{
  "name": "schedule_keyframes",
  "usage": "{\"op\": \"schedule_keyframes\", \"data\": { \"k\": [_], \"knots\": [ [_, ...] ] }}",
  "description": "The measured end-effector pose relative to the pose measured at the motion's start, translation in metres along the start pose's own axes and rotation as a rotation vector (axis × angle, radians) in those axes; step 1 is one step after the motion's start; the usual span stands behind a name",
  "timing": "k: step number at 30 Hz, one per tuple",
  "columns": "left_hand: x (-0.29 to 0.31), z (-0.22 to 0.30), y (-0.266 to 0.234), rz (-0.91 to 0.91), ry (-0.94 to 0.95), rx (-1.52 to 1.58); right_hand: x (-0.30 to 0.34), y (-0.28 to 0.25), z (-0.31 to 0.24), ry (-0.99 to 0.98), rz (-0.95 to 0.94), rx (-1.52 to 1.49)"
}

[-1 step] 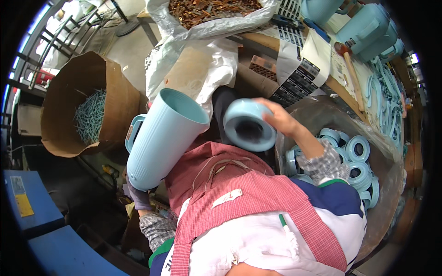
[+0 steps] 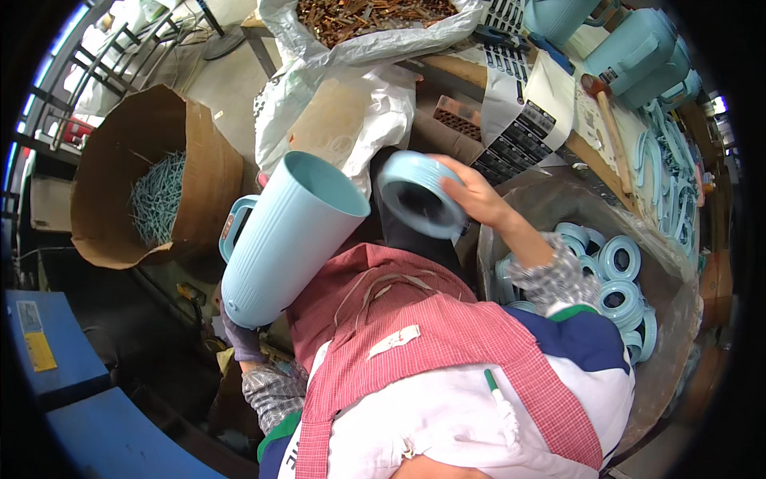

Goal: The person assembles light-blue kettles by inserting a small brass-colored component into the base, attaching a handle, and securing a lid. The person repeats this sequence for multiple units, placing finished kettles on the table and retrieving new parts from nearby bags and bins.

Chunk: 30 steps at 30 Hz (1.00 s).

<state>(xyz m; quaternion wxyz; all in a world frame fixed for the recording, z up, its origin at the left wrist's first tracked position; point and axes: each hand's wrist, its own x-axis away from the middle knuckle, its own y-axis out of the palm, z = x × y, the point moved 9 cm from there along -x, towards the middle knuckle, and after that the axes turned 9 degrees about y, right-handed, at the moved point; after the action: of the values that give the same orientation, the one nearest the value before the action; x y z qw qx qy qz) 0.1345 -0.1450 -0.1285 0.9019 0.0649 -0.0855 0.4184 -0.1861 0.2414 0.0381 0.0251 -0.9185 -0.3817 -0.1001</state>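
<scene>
A light-blue ribbed jug body (image 2: 294,243) with a side handle tilts over my lap, its open mouth turned up and to the right. My left hand (image 2: 244,341), in a purple-grey glove, holds it near its lower end; the fingers are mostly hidden behind the jug. My bare right hand (image 2: 479,198) grips a thick light-blue ring (image 2: 405,194) by its right edge. This ring, slightly smeared by motion, is just right of the jug's mouth and apart from it. Similar light-blue rings (image 2: 621,299) lie heaped in a plastic-lined bin to my right.
At left stands a cardboard drum (image 2: 209,152) holding thin blue-green strips. Ahead is a white sack (image 2: 279,48) of brown scraps. The bench at right bears a mallet (image 2: 613,132), several blue jugs (image 2: 634,60) and curved blue parts (image 2: 678,184). Blue boxes (image 2: 120,435) stand lower left.
My right hand has brought the ring up and left, closer to the jug's mouth, and the ring is tilted differently. The jug has shifted slightly to the right.
</scene>
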Motion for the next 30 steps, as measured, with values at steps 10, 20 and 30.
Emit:
{"op": "schedule_keyframes", "data": {
  "k": [10, 20, 30],
  "knots": [
    [0.007, 0.009, 0.032, -0.147, 0.066, -0.039, 0.013, 0.103, -0.107, -0.942, 0.352, 0.605],
    [0.063, 0.27, 0.15, -0.373, 0.963, -0.644, -0.084, 0.021, 0.034, -0.175, 0.252, -0.238],
    [0.122, 0.366, 0.328, -0.827, 1.23, -1.246, -0.073, -0.038, 0.017, -0.279, 0.159, 0.47]
  ]
}}
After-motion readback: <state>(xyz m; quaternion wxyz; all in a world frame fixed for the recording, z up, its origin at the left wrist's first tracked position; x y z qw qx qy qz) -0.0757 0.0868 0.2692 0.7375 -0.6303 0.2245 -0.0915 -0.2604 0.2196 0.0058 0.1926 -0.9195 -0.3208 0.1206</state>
